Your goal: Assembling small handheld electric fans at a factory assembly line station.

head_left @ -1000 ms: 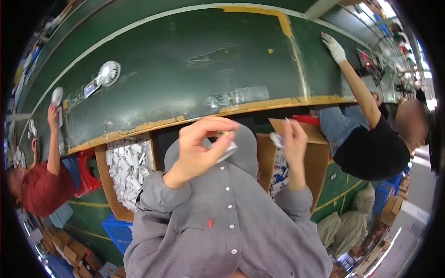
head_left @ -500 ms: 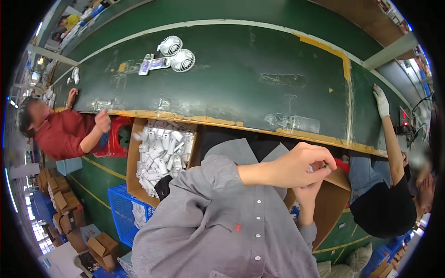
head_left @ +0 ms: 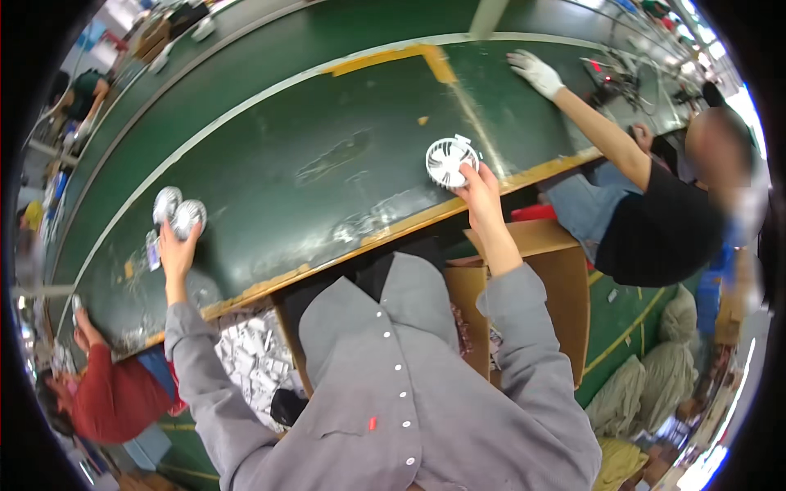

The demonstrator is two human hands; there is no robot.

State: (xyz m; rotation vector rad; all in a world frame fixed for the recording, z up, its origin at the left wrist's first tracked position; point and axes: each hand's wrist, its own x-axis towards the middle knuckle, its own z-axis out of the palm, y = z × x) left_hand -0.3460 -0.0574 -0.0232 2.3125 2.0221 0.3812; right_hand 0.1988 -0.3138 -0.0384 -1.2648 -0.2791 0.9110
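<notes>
My right hand [head_left: 483, 195] holds a white handheld fan [head_left: 447, 164] by its round head, just over the green worktable near its front edge, with the thumb across the grille. Farther left, my left hand [head_left: 176, 252] is closed at another white fan [head_left: 190, 214]; its fingers and thumb hide most of the handle. A second round fan head [head_left: 168, 201] sits right behind that one. Beside my left fingers lies a white handle with a purple label [head_left: 153, 250].
The long green worktable [head_left: 270, 221] has worn tape along its edge. Below it stand a carton of small white parts [head_left: 254, 356] and an open carton [head_left: 565, 307]. A red-sleeved person [head_left: 123, 397] sits left; a person in black [head_left: 655, 221] reaches over the table with a gloved hand.
My hands, earlier close together before my chest, have spread apart over the table. The left has gone to the fans; the right now holds a fan. The view has turned.
</notes>
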